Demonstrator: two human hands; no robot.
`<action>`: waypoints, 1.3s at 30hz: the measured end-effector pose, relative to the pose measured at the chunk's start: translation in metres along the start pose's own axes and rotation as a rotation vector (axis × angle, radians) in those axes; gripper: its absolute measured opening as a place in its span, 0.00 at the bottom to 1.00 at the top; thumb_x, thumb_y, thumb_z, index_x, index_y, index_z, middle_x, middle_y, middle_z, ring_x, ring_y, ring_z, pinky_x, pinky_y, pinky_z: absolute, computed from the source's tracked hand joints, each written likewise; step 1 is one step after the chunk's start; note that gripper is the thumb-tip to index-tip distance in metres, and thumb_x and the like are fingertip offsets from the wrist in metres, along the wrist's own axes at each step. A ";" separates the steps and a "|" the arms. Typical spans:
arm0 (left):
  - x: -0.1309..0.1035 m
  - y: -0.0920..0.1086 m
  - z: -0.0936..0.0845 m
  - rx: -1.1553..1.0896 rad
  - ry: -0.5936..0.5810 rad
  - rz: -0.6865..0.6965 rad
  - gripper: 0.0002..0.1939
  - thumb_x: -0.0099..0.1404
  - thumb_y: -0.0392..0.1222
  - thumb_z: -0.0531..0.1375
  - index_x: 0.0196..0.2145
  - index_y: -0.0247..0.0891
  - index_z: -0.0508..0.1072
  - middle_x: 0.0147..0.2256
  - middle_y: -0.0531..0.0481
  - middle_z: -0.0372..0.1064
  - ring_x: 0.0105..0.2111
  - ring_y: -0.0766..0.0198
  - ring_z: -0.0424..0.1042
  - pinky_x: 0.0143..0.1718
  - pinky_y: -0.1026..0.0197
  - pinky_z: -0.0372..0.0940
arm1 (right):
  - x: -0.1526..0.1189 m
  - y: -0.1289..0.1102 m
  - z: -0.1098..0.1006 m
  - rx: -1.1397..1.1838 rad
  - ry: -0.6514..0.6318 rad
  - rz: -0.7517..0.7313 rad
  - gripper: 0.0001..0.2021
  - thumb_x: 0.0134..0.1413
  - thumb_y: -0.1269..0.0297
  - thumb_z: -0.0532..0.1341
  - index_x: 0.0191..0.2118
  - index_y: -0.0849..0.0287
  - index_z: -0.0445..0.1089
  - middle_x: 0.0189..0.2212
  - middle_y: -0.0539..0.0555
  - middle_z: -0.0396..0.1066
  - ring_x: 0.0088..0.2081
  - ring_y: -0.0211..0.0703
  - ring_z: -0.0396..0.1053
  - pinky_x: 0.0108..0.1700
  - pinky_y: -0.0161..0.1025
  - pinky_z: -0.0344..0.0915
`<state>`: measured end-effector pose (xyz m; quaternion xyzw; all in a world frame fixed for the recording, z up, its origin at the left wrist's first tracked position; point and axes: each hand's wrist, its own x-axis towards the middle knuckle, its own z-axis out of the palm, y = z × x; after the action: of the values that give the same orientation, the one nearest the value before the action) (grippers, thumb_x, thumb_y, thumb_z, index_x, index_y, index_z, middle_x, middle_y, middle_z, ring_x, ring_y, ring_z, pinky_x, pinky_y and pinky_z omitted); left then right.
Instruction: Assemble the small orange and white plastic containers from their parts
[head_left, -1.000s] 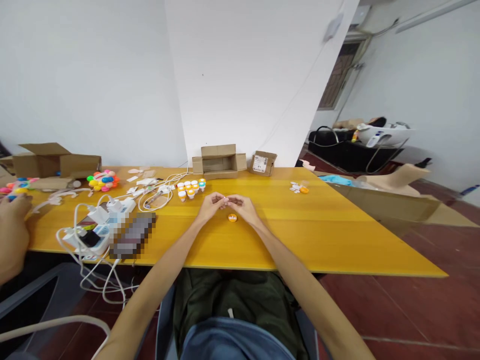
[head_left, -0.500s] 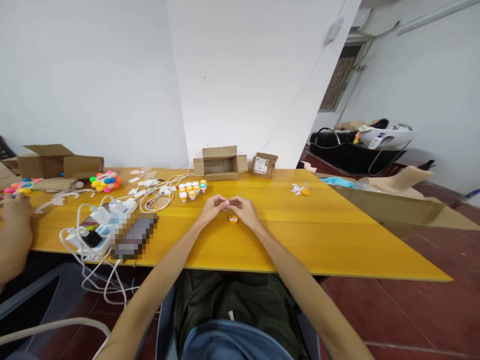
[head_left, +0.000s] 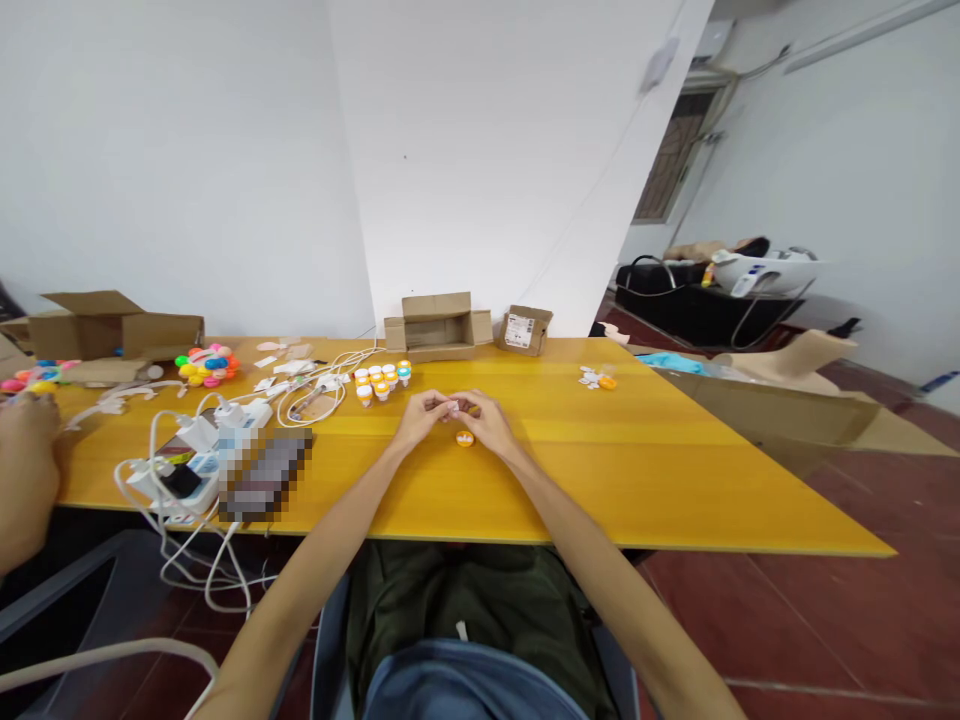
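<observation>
My left hand (head_left: 421, 415) and my right hand (head_left: 480, 415) meet above the middle of the table, fingers closed in a pinch. Between their fingertips is a small white piece (head_left: 453, 406), too small for me to name its kind; both hands grip it. Just below the fingers, on the tabletop, lies a small round orange piece with white parts in it (head_left: 465, 439). Several small white-and-orange capped pieces (head_left: 381, 381) stand grouped beyond my left hand, one of them with a teal band. Farther right lie loose white bits (head_left: 589, 377) beside an orange piece (head_left: 607, 383).
An open cardboard box (head_left: 438, 330) and a smaller carton (head_left: 525, 330) stand against the wall. On the left are a power strip (head_left: 214, 460) with white cables, a pixelated dark device (head_left: 266, 474), colourful balls (head_left: 208, 366) and another person's hand (head_left: 28, 430).
The whole view has shifted slightly. My fingers have moved a little around the small white piece, which shows more clearly now. The other person's hand at the left has shifted slightly.
</observation>
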<state>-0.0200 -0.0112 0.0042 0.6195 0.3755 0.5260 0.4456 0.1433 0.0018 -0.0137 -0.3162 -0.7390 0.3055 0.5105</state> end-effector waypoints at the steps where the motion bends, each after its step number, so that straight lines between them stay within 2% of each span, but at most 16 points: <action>1: 0.000 0.000 0.000 0.000 0.003 0.004 0.15 0.52 0.52 0.71 0.26 0.36 0.77 0.23 0.51 0.75 0.25 0.65 0.71 0.33 0.61 0.69 | 0.000 0.000 0.000 -0.007 0.003 -0.010 0.09 0.51 0.63 0.64 0.39 0.53 0.78 0.32 0.51 0.75 0.35 0.42 0.72 0.36 0.37 0.69; 7: 0.001 0.000 -0.002 -0.004 0.022 0.008 0.15 0.53 0.52 0.69 0.26 0.36 0.78 0.24 0.50 0.76 0.26 0.63 0.73 0.34 0.60 0.70 | -0.001 -0.001 0.001 -0.014 0.044 -0.049 0.11 0.54 0.64 0.62 0.42 0.53 0.78 0.34 0.52 0.75 0.35 0.41 0.71 0.38 0.38 0.69; 11: 0.002 -0.002 -0.003 -0.009 0.023 -0.004 0.16 0.53 0.54 0.69 0.27 0.36 0.78 0.24 0.50 0.76 0.27 0.61 0.75 0.34 0.59 0.71 | 0.000 -0.001 0.001 -0.019 0.030 -0.047 0.09 0.55 0.63 0.62 0.40 0.52 0.79 0.34 0.52 0.74 0.35 0.41 0.71 0.38 0.38 0.69; 22: 0.001 -0.003 -0.002 0.022 0.038 -0.027 0.17 0.54 0.55 0.68 0.28 0.37 0.77 0.26 0.50 0.76 0.29 0.61 0.74 0.35 0.59 0.70 | 0.001 -0.004 0.002 0.034 0.057 0.035 0.07 0.51 0.60 0.65 0.35 0.53 0.79 0.33 0.53 0.77 0.36 0.45 0.74 0.41 0.42 0.72; 27: 0.001 -0.004 -0.002 0.081 0.031 0.002 0.18 0.58 0.56 0.65 0.29 0.37 0.76 0.26 0.50 0.75 0.29 0.62 0.74 0.36 0.59 0.69 | 0.004 -0.002 0.002 0.121 0.093 0.130 0.08 0.48 0.57 0.65 0.33 0.55 0.77 0.32 0.53 0.79 0.35 0.47 0.75 0.41 0.43 0.73; 34: -0.004 -0.007 0.006 0.281 -0.106 0.069 0.16 0.55 0.53 0.68 0.33 0.38 0.76 0.33 0.50 0.75 0.34 0.61 0.73 0.39 0.60 0.68 | 0.008 0.006 -0.006 0.195 0.188 0.182 0.11 0.45 0.55 0.67 0.33 0.55 0.74 0.32 0.53 0.79 0.36 0.47 0.76 0.43 0.44 0.74; 39: -0.010 -0.010 0.008 0.400 -0.272 0.138 0.21 0.45 0.46 0.74 0.36 0.39 0.75 0.36 0.49 0.73 0.39 0.57 0.72 0.45 0.56 0.67 | 0.008 0.008 -0.009 0.184 0.178 0.201 0.13 0.44 0.54 0.67 0.34 0.55 0.75 0.33 0.54 0.79 0.36 0.48 0.77 0.44 0.46 0.74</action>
<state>-0.0137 -0.0188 -0.0094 0.7845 0.3657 0.3824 0.3235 0.1511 0.0141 -0.0129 -0.3666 -0.6242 0.3920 0.5677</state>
